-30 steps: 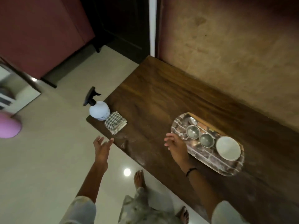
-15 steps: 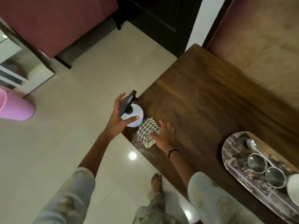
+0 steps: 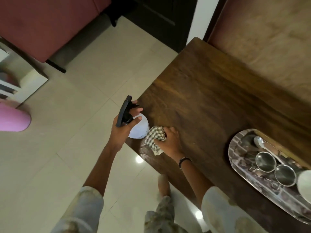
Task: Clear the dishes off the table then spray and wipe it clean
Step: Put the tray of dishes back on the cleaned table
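— What have you got in your left hand?

— You're gripping the spray bottle: a pale, rounded body with a black trigger head. Your fingers curl round the neck under that head, thumb across the front. It sits at the table's near left corner, right at the edge; whether it rests on the wood or is lifted, I cannot tell.

— Which way does it point?

— The head's long axis runs from your palm away from you, along the table's left edge, nozzle end farthest from you. The body stands roughly upright.

— And the right hand?

— It's bunched on the checked cloth, fingers curled over it, pressing it to the wood just beside the bottle.

— The dishes?

— Not cleared. The metal tray lies towards the table's right, well apart from the cloth, carrying a spoon, two steel cups and a white bowl.
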Tool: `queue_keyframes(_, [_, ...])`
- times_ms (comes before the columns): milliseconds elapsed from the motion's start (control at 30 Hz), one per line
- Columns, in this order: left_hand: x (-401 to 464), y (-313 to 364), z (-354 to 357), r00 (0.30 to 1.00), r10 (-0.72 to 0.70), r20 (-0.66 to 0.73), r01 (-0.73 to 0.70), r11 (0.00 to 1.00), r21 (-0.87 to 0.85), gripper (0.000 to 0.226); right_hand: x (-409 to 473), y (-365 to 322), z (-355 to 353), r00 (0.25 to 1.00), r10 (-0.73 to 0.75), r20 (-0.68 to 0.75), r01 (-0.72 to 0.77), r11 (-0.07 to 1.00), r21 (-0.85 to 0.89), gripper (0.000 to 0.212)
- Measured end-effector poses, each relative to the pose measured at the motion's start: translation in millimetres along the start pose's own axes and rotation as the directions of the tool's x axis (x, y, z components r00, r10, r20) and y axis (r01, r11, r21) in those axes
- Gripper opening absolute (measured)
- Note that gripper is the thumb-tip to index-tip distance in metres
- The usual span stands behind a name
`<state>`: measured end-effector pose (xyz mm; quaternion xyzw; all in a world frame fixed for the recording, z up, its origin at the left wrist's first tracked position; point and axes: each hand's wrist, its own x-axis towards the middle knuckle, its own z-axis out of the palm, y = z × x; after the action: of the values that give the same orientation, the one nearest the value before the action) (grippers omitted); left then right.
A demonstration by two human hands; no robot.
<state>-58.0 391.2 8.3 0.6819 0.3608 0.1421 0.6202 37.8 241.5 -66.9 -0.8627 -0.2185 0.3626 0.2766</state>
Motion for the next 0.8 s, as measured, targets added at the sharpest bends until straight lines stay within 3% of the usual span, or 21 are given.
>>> queue_keyframes(100, [-30.6, 15.9, 32.0, 0.998, 0.007, -0.06, -0.009, 1.0, -0.03, 0.049, -32.3, 36.4, -28.9, 0.989, 0.114, -0.094, -0.076, 0.94, 0.333, 0.049])
queue_keyframes(200, [-67.6, 24.8, 78.0, 0.997, -0.068, -0.043, 0.066, 0.997, -0.044, 0.041, -71.8, 82.4, -68.2, 0.944, 0.288, -0.161, -0.136, 0.783, 0.607, 0.046])
queue_keyframes(300, [-113.9, 36.8, 134.8, 0.991, -0.134, 0.007, 0.134, 0.99, -0.046, 0.026, -125.1, 123.7, -117.3, 0.914, 0.384, -0.135, -0.137, 0.602, 0.787, 0.045])
queue_keyframes(567, [-243.6, 75.3, 301.3, 0.984, -0.135, 0.114, 0.139, 0.99, -0.032, 0.036, -279.8, 229.1, -237.6, 0.893, 0.394, -0.216, -0.025, 0.524, 0.851, 0.031])
queue_keyframes(667, [-295.9, 92.1, 358.7, 0.982, -0.157, 0.102, 0.164, 0.985, -0.059, 0.027, -334.4, 268.7, -275.0, 0.879, 0.423, -0.221, -0.021, 0.496, 0.868, 0.026])
queue_keyframes(800, [-354.0, 107.4, 410.8, 0.977, -0.188, 0.106, 0.199, 0.975, -0.104, 0.048, -389.6, 313.0, -310.8, 0.844, 0.48, -0.238, -0.036, 0.494, 0.869, 0.027])
